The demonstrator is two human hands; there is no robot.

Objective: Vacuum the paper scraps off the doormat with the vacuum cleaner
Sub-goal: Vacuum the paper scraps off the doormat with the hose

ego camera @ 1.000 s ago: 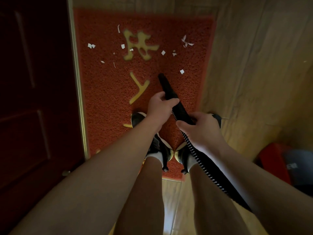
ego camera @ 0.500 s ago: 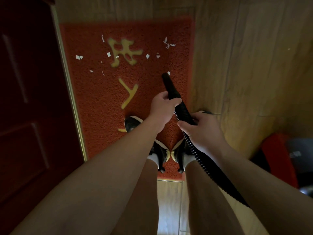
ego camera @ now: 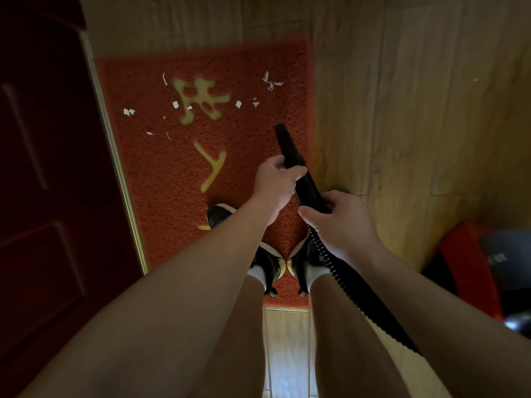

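A red doormat (ego camera: 161,168) with yellow characters lies on the wooden floor. Several white paper scraps (ego camera: 238,104) are strewn over its far half. A black vacuum nozzle (ego camera: 286,142) points at the mat near its right edge, its tip just short of the scraps. My left hand (ego camera: 273,182) grips the nozzle where it meets the ribbed black hose (ego camera: 339,271). My right hand (ego camera: 342,222) holds the hose a little further back. The hose runs down to the lower right, past my right leg.
A dark red door (ego camera: 43,196) with a metal threshold strip (ego camera: 120,173) borders the mat on the left. My feet in dark shoes (ego camera: 270,268) stand on the mat's near end. The red and grey vacuum body (ego camera: 488,268) sits on the floor at right.
The nozzle tip has moved right and forward over the single scrap near the mat's right edge; that scrap is no longer visible. The view has shifted to the right.
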